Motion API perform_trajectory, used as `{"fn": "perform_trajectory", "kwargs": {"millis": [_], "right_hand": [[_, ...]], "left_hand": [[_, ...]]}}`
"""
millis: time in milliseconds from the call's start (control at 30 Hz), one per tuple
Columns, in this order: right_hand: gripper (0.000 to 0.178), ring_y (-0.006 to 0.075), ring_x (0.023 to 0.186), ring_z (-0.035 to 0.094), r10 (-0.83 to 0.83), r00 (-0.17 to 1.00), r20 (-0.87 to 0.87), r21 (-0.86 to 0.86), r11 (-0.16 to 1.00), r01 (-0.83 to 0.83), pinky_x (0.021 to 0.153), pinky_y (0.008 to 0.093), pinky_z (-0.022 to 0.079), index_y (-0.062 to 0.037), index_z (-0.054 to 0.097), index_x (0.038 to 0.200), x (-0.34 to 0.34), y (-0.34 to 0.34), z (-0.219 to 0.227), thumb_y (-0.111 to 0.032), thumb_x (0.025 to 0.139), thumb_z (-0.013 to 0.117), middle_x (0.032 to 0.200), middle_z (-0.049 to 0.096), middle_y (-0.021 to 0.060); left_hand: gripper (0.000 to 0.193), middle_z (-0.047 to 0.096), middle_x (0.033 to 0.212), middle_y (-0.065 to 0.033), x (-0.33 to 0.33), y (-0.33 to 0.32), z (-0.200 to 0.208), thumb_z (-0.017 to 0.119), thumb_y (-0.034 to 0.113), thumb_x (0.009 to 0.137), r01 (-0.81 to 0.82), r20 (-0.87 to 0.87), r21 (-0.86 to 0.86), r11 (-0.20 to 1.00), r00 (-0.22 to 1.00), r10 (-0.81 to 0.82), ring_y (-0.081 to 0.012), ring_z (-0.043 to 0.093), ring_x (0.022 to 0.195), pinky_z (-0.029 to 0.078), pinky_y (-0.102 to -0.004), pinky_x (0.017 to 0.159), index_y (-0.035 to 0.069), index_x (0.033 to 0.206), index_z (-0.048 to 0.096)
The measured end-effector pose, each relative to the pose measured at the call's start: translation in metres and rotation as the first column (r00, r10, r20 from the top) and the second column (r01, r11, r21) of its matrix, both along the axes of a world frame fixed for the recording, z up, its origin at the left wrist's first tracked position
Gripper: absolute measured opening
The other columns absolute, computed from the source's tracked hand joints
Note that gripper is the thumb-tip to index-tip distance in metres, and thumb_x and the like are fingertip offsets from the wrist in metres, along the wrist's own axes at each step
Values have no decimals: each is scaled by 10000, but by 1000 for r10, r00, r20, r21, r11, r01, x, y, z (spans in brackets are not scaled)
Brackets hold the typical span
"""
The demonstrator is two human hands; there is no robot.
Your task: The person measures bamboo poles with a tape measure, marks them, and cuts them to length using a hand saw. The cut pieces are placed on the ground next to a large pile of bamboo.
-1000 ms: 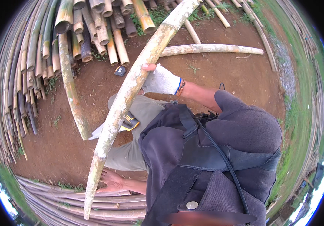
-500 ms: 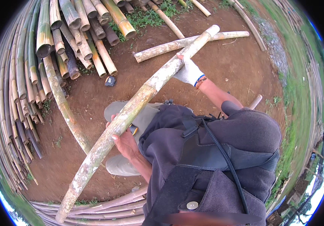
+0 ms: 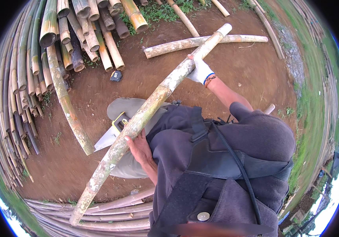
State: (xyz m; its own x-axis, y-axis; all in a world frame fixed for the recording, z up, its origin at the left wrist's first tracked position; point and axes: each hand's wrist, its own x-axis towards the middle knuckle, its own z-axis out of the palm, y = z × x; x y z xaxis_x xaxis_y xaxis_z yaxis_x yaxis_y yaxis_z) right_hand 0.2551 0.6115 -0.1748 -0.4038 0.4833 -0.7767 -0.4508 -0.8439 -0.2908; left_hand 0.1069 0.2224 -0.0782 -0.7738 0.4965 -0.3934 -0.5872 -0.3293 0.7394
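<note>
A mottled bamboo pole (image 3: 153, 103) runs slantwise in front of me, from low left up to the far right. My right hand (image 3: 200, 72), in a white glove with a blue cuff, grips it near its far end. My bare left hand (image 3: 141, 151) holds the pole lower down, thumb against its side and the other fingers partly hidden. Behind the pole, by my leg, is a handsaw (image 3: 107, 139) with a yellow and black handle; the pole covers part of it.
Cut bamboo poles (image 3: 31, 59) are stacked at the left. A single pole (image 3: 67, 106) leans out from them. Another short pole (image 3: 165, 49) lies beyond the held one's far end. A dark tape measure (image 3: 116, 76) sits on brown soil. More poles (image 3: 114, 226) lie along the near edge.
The held pole's near end has shifted slightly right and up, and both hands remain on it. More of the saw's handle and blade now shows behind it.
</note>
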Motion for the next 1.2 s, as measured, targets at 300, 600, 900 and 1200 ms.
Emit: {"fn": "perform_trajectory", "kwargs": {"millis": [300, 600, 900, 1200], "right_hand": [[684, 388, 1379, 513, 62, 993, -105, -26, 998, -65, 1239, 596, 384, -71, 429, 1517, -2, -11, -15, -251, 974, 803, 1480, 535, 186], [537, 366, 1260, 565, 83, 984, -160, -11, 996, -86, 1174, 592, 444, -100, 492, 1388, -13, -38, -2, -223, 954, 783, 1354, 564, 152], [318, 345, 1169, 623, -252, 967, -27, 93, 963, 254, 1107, 629, 494, -109, 593, 1230, 76, 34, 4, -288, 991, 704, 1194, 646, 137], [444, 377, 1234, 625, -484, 870, 90, 216, 862, 458, 1142, 616, 492, -123, 566, 1378, 139, 110, -26, -344, 1013, 690, 1315, 660, 152]], "left_hand": [[861, 444, 1636, -179, -8, 2, -4, 677, 543, 1051, 21, -55, -55, 998, 998, -24, -329, 469, 1487, 404, -507, 1239, 18, 1637, 326], [992, 376, 1676, -212, -2, 9, -11, 710, 554, 1024, 76, -17, -61, 995, 997, -77, -365, 428, 1531, 353, -534, 1282, -7, 1681, 223], [795, 544, 1549, -140, -71, -29, 2, 707, 648, 974, -189, -138, 247, 951, 964, 227, -326, 464, 1507, 307, -559, 1321, 101, 1519, 518], [853, 404, 1646, -193, -64, 115, -34, 707, 516, 1033, 207, 122, 112, 972, 968, -220, -363, 343, 1567, 237, -543, 1351, 30, 1621, 325]]}}
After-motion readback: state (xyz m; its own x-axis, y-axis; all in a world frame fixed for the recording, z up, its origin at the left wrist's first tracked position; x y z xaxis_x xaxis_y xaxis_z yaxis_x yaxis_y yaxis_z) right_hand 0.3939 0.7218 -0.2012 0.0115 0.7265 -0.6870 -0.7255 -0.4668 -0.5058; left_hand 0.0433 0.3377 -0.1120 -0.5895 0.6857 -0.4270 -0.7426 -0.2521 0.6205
